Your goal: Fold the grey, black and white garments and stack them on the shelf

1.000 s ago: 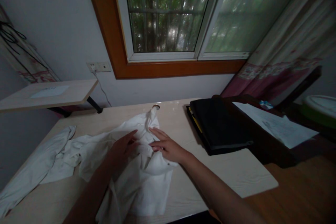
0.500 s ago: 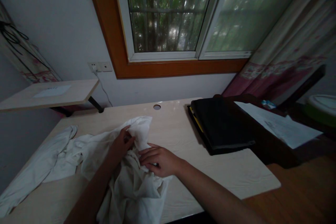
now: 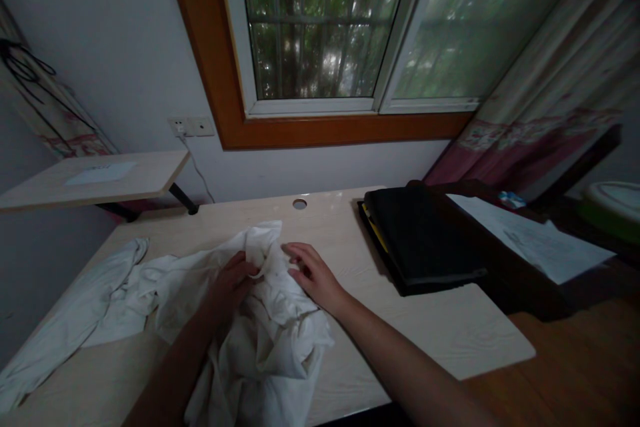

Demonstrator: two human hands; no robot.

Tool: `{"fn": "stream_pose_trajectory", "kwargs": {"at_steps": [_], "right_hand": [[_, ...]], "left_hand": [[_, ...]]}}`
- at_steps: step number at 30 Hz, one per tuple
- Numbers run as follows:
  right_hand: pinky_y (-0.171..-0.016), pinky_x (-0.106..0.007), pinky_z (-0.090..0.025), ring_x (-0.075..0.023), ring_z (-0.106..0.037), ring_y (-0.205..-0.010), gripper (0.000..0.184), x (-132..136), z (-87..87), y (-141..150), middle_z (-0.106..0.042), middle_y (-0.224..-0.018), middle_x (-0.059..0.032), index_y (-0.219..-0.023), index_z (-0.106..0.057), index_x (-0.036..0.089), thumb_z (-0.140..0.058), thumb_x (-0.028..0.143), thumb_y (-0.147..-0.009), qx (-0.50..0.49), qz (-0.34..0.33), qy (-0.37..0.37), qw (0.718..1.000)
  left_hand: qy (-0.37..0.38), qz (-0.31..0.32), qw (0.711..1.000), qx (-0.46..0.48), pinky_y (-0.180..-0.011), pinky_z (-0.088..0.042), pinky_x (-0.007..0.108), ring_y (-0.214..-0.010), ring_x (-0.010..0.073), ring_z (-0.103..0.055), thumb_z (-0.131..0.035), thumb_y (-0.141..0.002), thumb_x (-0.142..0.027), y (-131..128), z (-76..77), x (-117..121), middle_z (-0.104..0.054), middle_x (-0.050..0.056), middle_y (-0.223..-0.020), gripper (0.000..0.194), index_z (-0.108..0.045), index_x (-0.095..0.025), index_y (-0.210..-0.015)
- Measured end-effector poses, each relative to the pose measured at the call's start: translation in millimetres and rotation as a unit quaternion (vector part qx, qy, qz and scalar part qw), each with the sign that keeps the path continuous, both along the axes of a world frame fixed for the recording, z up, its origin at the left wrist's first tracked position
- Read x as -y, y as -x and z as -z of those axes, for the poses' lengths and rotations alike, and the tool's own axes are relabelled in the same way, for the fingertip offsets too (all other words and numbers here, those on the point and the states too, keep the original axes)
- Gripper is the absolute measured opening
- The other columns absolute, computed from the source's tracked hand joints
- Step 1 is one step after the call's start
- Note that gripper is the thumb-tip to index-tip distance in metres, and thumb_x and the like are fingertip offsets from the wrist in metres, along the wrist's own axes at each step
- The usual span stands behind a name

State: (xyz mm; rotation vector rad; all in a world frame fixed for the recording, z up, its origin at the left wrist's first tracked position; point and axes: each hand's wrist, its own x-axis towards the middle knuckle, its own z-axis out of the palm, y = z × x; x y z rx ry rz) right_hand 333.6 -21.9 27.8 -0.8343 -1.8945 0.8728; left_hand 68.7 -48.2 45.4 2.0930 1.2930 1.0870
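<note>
Head: left hand (image 3: 234, 282) curled on white cloth (image 3: 273, 340); right hand (image 3: 317, 278) half-spread at edge.

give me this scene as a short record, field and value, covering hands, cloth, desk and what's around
left hand: on the crumpled white fabric, grip unclear; hand
right hand: fingers loosely curved at the fabric's right side; hand
surface: pale wood-grain desk
right of fabric: flat black case with a yellow edge inside
far left: pale raised shelf with black supports
behind: white-framed sliding window with orange-brown wooden trim
</note>
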Motion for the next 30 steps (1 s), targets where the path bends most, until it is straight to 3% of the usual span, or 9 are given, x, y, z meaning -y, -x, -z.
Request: {"fn": "stream_pose_trajectory", "kwargs": {"at_steps": [4,8,12,14,16,18,22,25,30], "right_hand": [[-0.121,-0.046,-0.033,-0.0255,-0.037,-0.147,0.065,1.6,0.2,-0.6,-0.04,-0.158,-0.0119,-0.156,-0.038,0.031,-0.064,0.03,-0.096,0.068,-0.062,-0.055,0.994],[-0.118,-0.042,-0.037,-0.0247,-0.037,-0.147,0.057,2.9,0.0,-2.0,-0.036,-0.158,-0.0127,-0.148,-0.045,0.028,-0.062,0.022,-0.094,0.084,-0.108,-0.072,0.988],[-0.094,-0.033,-0.051,-0.0207,-0.059,-0.113,0.03,4.2,2.3,-2.1,-0.057,-0.128,-0.0094,-0.121,-0.059,0.026,-0.063,0.019,-0.092,0.068,-0.093,-0.054,0.992],[-0.078,-0.028,-0.051,-0.0166,-0.059,-0.088,0.02,4.4,2.6,-2.2,-0.059,-0.112,-0.0062,-0.111,-0.06,0.025,-0.061,0.019,-0.092,0.054,-0.085,-0.04,0.994],[-0.072,-0.027,-0.048,-0.0158,-0.056,-0.081,0.012,4.4,1.6,-2.0,-0.057,-0.104,-0.0046,-0.103,-0.06,0.024,-0.061,0.02,-0.091,0.033,-0.075,-0.04,0.996],[-0.077,-0.029,-0.047,-0.0184,-0.056,-0.088,0.008,4.6,-0.2,-1.7,-0.057,-0.099,-0.0042,-0.095,-0.058,0.023,-0.064,0.022,-0.09,0.007,-0.052,-0.051,0.997],[-0.085,-0.032,-0.047,-0.0212,-0.057,-0.097,0.014,3.6,-0.8,-4.0,-0.059,-0.098,-0.0038,-0.089,-0.052,0.024,-0.063,0.031,-0.091,-0.077,0.02,0.009,0.997],[-0.074,-0.028,-0.046,-0.0185,-0.054,-0.083,0.016,-1.8,-0.6,-13.1,-0.055,-0.087,0.0006,-0.09,-0.049,0.025,-0.059,0.036,-0.092,-0.128,0.105,0.085,0.983],[-0.069,-0.025,-0.044,-0.0164,-0.05,-0.075,0.021,-23.3,-21.4,-43.6,-0.05,-0.081,0.0042,-0.089,-0.044,0.026,-0.058,0.042,-0.091,-0.186,0.227,0.097,0.951]], "left_hand": [[0.025,0.073,0.997,0.025,-0.073,-0.049,0.03,-0.083,0.019,-0.059,-0.051,-0.082,-0.019,-13.3,-7.9,7.1,-0.061,0.005,-0.091,0.012,-0.06,-0.021,-0.074],[0.075,0.113,0.99,0.048,-0.073,-0.047,0.032,-0.081,0.0198,-0.059,-0.05,-0.083,-0.023,-18.4,-3.0,7.2,-0.063,0.006,-0.088,0.016,-0.059,-0.021,-0.07],[0.076,0.109,0.99,0.052,-0.073,-0.046,0.032,-0.076,0.0188,-0.059,-0.053,-0.083,-0.025,-15.6,4.1,5.3,-0.061,0.004,-0.08,0.015,-0.063,-0.021,-0.073],[0.082,0.098,0.99,0.053,-0.073,-0.047,0.033,-0.076,0.0187,-0.059,-0.054,-0.081,-0.024,-14.4,6.0,5.8,-0.062,0.003,-0.079,0.013,-0.062,-0.02,-0.072],[0.1,0.087,0.989,0.07,-0.075,-0.049,0.033,-0.079,0.0193,-0.062,-0.056,-0.082,-0.025,-14.6,7.3,6.9,-0.064,0.003,-0.082,0.011,-0.063,-0.02,-0.075],[0.134,0.065,0.983,0.108,-0.076,-0.052,0.034,-0.084,0.0203,-0.065,-0.058,-0.086,-0.029,-15.8,8.6,7.6,-0.068,0.004,-0.089,0.012,-0.065,-0.021,-0.092],[0.162,0.016,0.975,0.15,-0.09,-0.057,0.038,-0.109,0.0225,-0.067,-0.06,-0.093,-0.036,-14.6,13.2,2.8,-0.068,0.011,-0.123,0.045,-0.051,-0.025,-0.135],[0.118,-0.021,0.987,0.111,-0.101,-0.054,0.043,-0.12,0.0226,-0.063,-0.058,-0.095,-0.037,-7.9,18.9,-4.8,-0.059,0.013,-0.139,0.047,-0.049,-0.026,-0.139],[0.038,-0.058,0.998,-0.004,-0.104,-0.051,0.046,-0.117,0.0235,-0.062,-0.055,-0.095,-0.032,0.6,24.7,-11.8,-0.062,0.011,-0.131,0.041,-0.055,-0.023,-0.135]]}}
